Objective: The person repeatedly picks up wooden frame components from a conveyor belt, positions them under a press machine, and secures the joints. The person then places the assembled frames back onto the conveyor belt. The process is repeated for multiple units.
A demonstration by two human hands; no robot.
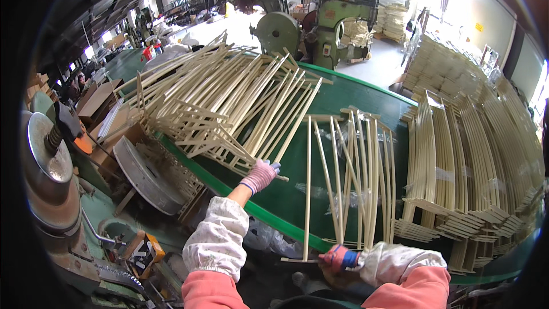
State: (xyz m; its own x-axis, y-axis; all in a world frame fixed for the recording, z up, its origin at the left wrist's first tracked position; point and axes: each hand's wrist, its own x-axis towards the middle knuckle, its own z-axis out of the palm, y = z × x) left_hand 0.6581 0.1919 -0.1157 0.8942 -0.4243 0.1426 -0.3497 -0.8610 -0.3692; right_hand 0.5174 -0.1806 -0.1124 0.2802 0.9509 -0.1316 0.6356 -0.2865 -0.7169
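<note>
Dozens of pale, cream-coloured frames (213,94), made of long thin rods with short crossbars at their ends, lie in a loose, criss-crossed pile on the left part of the green worktop (343,96). Some stand in tight, upright rows (480,166) on the right, with clear plastic around parts of them. Between the two lies a smaller group, nearest of which is a single frame (307,194) slanting toward the person.

Both gloved hands are well apart. The left hand (261,176), in a pink glove, has its fingers bent over a crossbar at the near edge of the pile; whether it grips firmly I cannot tell. The right hand (338,257), in red and blue, is curled around the near crossbar of the single frame.

At the lower left sits a small orange-and-black box (150,253); its contents cannot be made out.
</note>
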